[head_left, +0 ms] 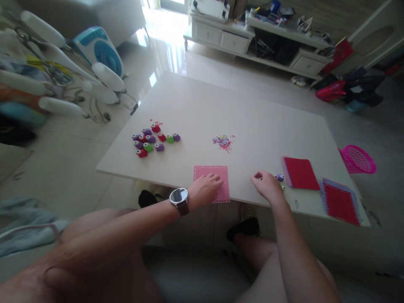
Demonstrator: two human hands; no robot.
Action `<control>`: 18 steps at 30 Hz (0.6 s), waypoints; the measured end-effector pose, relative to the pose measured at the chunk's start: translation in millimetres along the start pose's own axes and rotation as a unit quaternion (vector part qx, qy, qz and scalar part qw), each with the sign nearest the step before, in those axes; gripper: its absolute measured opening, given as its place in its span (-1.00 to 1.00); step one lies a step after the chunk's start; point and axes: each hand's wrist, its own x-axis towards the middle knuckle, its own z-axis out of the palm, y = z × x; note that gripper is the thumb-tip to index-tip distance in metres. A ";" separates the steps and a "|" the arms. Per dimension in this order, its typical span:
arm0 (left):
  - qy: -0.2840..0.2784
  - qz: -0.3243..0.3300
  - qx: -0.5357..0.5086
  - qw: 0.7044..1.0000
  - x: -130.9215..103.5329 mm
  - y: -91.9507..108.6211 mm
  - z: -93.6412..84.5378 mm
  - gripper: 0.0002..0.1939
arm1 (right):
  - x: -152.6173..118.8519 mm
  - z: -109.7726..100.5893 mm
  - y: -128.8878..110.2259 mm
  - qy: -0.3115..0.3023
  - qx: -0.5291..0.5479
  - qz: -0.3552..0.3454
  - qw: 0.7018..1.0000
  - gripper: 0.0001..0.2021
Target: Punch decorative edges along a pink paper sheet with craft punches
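On the near edge of the table [249, 122], a pink sheet [224, 185] is placed, and along its borders a row of small holes can be seen. It is pressed from above by the left hand [206, 185], on whose wrist a watch [179, 196] is worn; the grip of this hand is laid rather flat, with the fingers slightly bent. To the right of the sheet, apart from it, the right hand [265, 184] is held near the table edge. Its grip is narrow, with the fingers curled in, and whether something is held inside cannot be told. Just beside this hand, a purple punch [279, 178] is partly seen. Farther right, a red stack [301, 173] and a pile of hole-edged sheets [342, 202] are laid. Beyond the pink sheet, colourful paper bits [222, 142] are gathered, and at the left a group of small punches [150, 139] is placed.
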 end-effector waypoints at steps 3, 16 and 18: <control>0.034 -0.026 -0.006 0.999 3.5 -19.2 -14.8 -0.72 | 1.1 7.1 -13.7 -0.018 0.036 -0.037 0.998 -0.82; 0.029 -0.382 0.116 0.917 -38.3 -129.4 -70.3 -0.58 | -3.9 31.4 -52.8 -0.036 0.126 -0.309 0.942 -0.79; 0.025 -0.368 0.121 0.922 -41.5 -136.5 -68.9 -0.56 | -3.4 31.5 -52.8 -0.045 0.117 -0.305 0.944 -0.80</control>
